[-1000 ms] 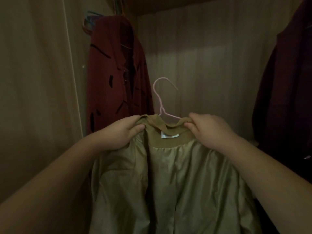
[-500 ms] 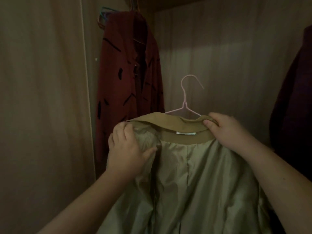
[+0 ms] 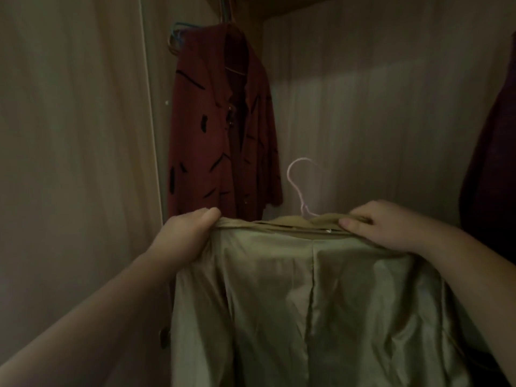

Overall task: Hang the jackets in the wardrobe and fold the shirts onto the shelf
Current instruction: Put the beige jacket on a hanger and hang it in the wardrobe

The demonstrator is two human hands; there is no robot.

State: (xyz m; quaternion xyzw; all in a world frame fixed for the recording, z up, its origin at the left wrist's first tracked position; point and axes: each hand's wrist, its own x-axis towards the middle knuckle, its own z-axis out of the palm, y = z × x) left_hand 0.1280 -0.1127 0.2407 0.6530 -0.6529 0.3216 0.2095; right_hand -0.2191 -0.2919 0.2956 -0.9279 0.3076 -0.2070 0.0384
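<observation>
"What has each hand got hold of?"

"The left hand [image 3: 184, 236] has its fingers curled round one shoulder end of the tan jacket [image 3: 307, 303], gripping the cloth. The right hand [image 3: 385, 227] pinches the other shoulder, close by the collar [image 3: 293, 223]. Neither has a finger free."

"Why hold it so wide?"

"I'd say to keep the shoulders spread over the pink hanger [image 3: 296, 180] inside. Its hook stands up out of the collar between the two hands, touching nothing. With the weight shared, the jacket hangs flat, lining towards us, and shouldn't slide off one end."

"So where is it, in or out?"

"At the mouth of the wardrobe [image 3: 377, 107], held up in front of the back panel, about midway between the sides. It isn't hung yet."

"Is there room?"

"There looks to be. A red jacket [image 3: 223, 129] with black dashes hangs in the back left corner, with a blue hanger [image 3: 178, 32] beside it near the top edge. A dark garment [image 3: 491, 177] hangs at the right edge. The gap between them is where I'd guess this one goes."

"And the rail?"

"Out of sight above. The hook sits well below where the red jacket hangs from, so it needs lifting, and one hand will likely have to move to the hook."
</observation>
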